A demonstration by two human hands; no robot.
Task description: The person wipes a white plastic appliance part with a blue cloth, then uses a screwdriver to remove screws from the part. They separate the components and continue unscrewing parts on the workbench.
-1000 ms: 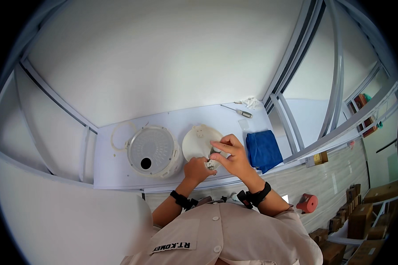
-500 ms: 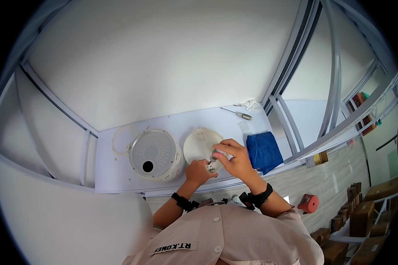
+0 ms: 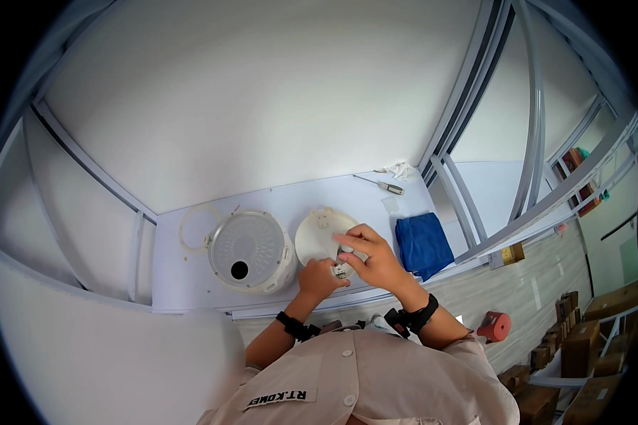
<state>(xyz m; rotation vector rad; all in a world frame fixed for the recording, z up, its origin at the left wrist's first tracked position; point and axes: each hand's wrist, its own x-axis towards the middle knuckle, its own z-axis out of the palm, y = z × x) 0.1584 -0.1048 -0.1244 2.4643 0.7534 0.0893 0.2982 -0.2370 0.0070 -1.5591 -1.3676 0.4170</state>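
A round white lid (image 3: 315, 237) lies on the bench in front of me, with a small fitting (image 3: 341, 270) at its near edge. My left hand (image 3: 320, 278) grips that near edge beside the fitting. Over the lid's right side, my right hand (image 3: 368, 258) pinches a short grey-handled tool (image 3: 344, 249) standing above the fitting; its tip is too small to make out. To the left stands a round white appliance body (image 3: 276, 273) with a grey perforated disc (image 3: 248, 241) on top, which has one black round hole.
A pale ring (image 3: 182, 230) lies left of the appliance body. At the back right are a screwdriver (image 3: 390, 188) and a crumpled white cloth (image 3: 403, 170). A folded blue cloth (image 3: 424, 244) sits right of my hands. Metal frame posts border the bench (image 3: 181, 287).
My right hand's fingers have shifted slightly on the grey-handled tool, with the forefinger blurred. The left hand keeps its grip on the lid, and the view has moved a little.
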